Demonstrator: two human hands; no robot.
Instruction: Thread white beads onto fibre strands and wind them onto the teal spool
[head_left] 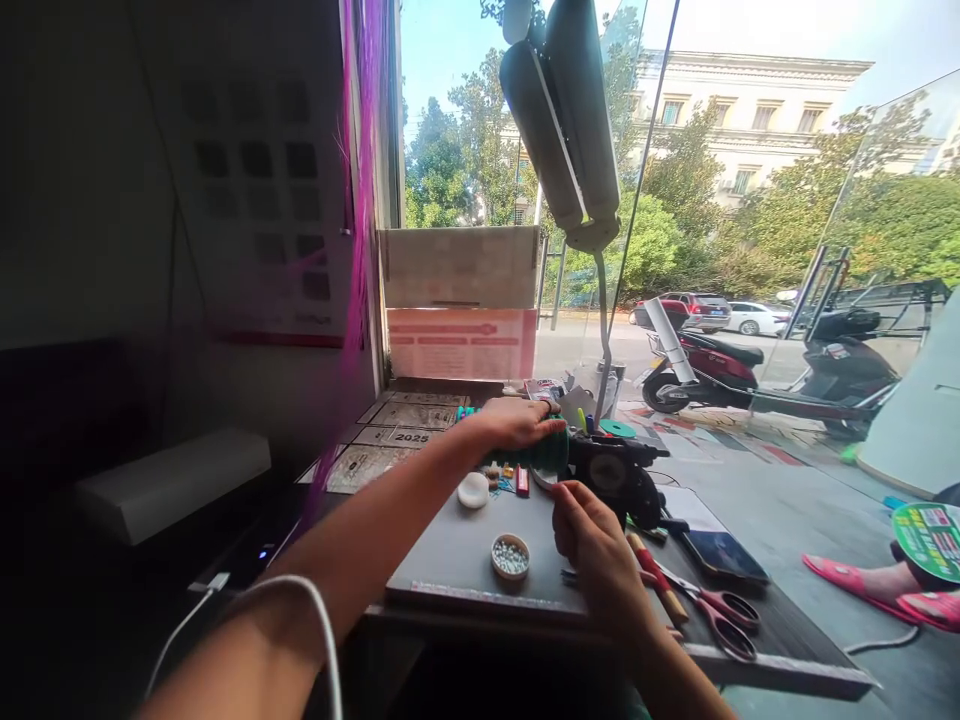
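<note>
My left hand (517, 420) lies over a green object (536, 455) at the far side of a grey work mat (457, 550), fingers curved down on it. My right hand (596, 545) is closer to me, thumb and forefinger pinched near a small pale piece at the green object's edge; what they pinch is too small to name. A black mechanical device (615, 475) stands just right of both hands. A small round dish of beads (510, 556) sits on the mat left of my right hand.
A white round disc (473, 490) and small coloured bits lie on the mat. Red-handled scissors (712, 610), a red-and-wood tool (656, 578) and a phone (724, 557) lie right. A lamp (562, 120) hangs overhead. A person's foot in a pink slipper (862, 580) shows outside.
</note>
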